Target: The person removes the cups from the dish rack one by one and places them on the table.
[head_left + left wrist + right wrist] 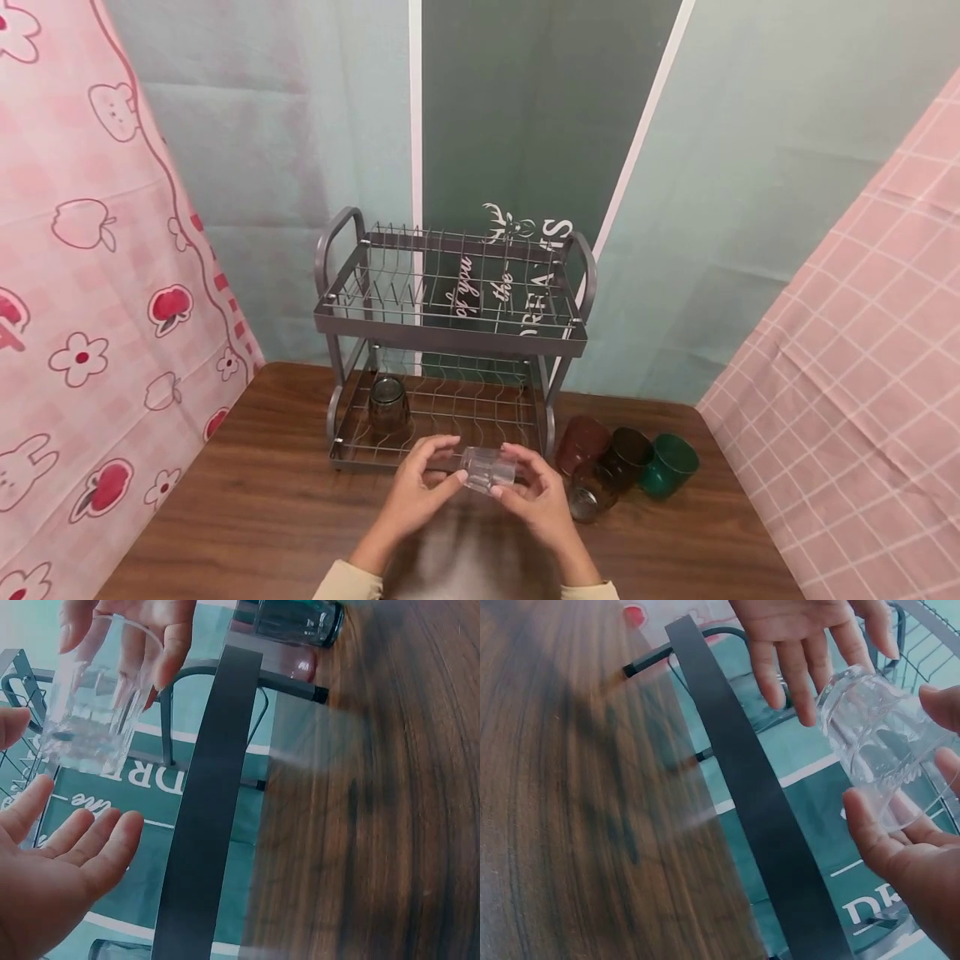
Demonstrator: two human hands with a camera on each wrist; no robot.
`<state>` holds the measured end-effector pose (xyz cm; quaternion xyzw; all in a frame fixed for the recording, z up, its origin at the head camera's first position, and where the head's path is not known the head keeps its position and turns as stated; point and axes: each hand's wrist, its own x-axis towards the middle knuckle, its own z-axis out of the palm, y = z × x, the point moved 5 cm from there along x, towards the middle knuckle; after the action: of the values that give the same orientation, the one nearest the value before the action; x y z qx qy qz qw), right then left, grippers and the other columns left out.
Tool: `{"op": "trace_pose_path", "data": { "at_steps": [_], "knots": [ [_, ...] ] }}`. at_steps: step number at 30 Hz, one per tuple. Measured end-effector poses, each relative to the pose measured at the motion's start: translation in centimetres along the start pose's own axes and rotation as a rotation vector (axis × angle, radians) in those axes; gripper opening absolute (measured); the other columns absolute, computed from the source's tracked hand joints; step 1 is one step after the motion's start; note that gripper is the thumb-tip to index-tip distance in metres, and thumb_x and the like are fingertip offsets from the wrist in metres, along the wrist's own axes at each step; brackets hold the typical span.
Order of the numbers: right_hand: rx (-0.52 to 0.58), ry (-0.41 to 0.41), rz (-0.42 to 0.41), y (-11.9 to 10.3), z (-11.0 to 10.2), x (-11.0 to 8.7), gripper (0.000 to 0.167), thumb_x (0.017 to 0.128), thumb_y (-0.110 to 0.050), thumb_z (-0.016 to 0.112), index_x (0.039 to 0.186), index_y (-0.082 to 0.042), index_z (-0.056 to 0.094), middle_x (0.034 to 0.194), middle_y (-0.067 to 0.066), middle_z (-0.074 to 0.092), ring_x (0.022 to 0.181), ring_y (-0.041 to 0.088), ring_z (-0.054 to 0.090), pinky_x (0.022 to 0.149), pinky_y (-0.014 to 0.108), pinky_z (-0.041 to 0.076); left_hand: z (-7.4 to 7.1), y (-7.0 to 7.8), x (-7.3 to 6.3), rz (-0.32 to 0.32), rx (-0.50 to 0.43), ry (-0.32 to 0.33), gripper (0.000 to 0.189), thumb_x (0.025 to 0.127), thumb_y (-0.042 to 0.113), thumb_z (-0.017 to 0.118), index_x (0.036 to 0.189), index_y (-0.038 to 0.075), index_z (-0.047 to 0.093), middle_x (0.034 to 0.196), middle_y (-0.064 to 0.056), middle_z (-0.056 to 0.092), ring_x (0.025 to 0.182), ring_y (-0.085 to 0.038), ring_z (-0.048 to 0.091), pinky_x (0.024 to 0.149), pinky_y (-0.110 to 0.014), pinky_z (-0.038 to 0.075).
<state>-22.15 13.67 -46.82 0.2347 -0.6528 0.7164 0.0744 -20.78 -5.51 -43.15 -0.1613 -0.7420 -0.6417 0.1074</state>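
A clear drinking glass (487, 468) is held sideways in front of the dish rack. My right hand (542, 500) grips it near the rim, thumb on one side and fingers on the other, as the right wrist view shows with the glass (885, 742) tilted. At the base end is my left hand (420, 487), its fingers spread and fairly straight. In the left wrist view the left fingertips (124, 825) lie just below the glass's base, not wrapped round it. One smoky glass (388, 408) stands upside down at the left of the rack's lower tier.
The grey two-tier dish rack (450, 337) stands at the back of the wooden table (262, 492). To its right are a reddish glass (581, 442), a dark brown glass (628, 458), a green glass (669, 467) and a greyish glass (588, 502) on its side. Curtains (855, 350) surround the table.
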Motion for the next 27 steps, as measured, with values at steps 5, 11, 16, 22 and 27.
{"op": "trace_pose_path", "data": {
  "at_steps": [5,11,16,22,27],
  "knots": [
    [-0.104,0.102,0.050,-0.1,-1.7,-0.1,0.054,0.069,0.015,0.072,0.120,0.006,0.054,0.115,0.028,0.052,0.100,0.032,0.056,0.071,0.033,0.052,-1.1,-2.6,0.4,0.010,0.122,0.039,0.039,0.078,0.004,0.073,0.115,0.010,0.060,0.117,-0.008,0.055,0.102,-0.029,0.056,0.075,-0.045,0.049],
    [-0.200,0.148,0.102,-1.8,-2.9,-0.3,0.054,0.069,0.016,0.071,0.119,0.005,0.055,0.113,0.029,0.054,0.099,0.041,0.054,0.071,0.033,0.052,-3.1,-4.2,1.0,0.015,0.223,0.065,0.040,0.078,0.012,0.075,0.115,0.019,0.061,0.115,0.002,0.055,0.102,-0.023,0.056,0.074,-0.042,0.049],
    [-0.282,0.149,0.116,-3.0,-3.7,-0.4,0.053,0.069,0.013,0.073,0.118,0.005,0.056,0.112,0.028,0.055,0.098,0.043,0.055,0.072,0.033,0.051,-4.3,-4.1,1.4,0.044,0.316,0.080,0.040,0.076,0.014,0.076,0.114,0.018,0.062,0.114,0.000,0.055,0.100,-0.024,0.056,0.073,-0.043,0.049],
    [-0.355,0.132,0.134,-2.1,-5.8,-0.5,0.057,0.068,0.008,0.077,0.121,0.000,0.057,0.112,0.020,0.058,0.096,0.036,0.057,0.070,0.032,0.052,-5.4,-4.0,1.8,0.086,0.445,0.097,0.041,0.075,0.014,0.076,0.113,0.011,0.062,0.114,-0.008,0.054,0.100,-0.028,0.054,0.074,-0.047,0.046],
    [-0.394,0.109,0.128,-2.4,-6.9,-0.8,0.059,0.068,0.004,0.079,0.122,0.001,0.056,0.108,0.020,0.059,0.092,0.035,0.059,0.066,0.031,0.052,-6.0,-4.1,1.9,0.112,0.556,0.102,0.043,0.075,0.016,0.076,0.115,0.009,0.062,0.116,-0.012,0.054,0.106,-0.032,0.053,0.081,-0.051,0.042]
  ]
}}
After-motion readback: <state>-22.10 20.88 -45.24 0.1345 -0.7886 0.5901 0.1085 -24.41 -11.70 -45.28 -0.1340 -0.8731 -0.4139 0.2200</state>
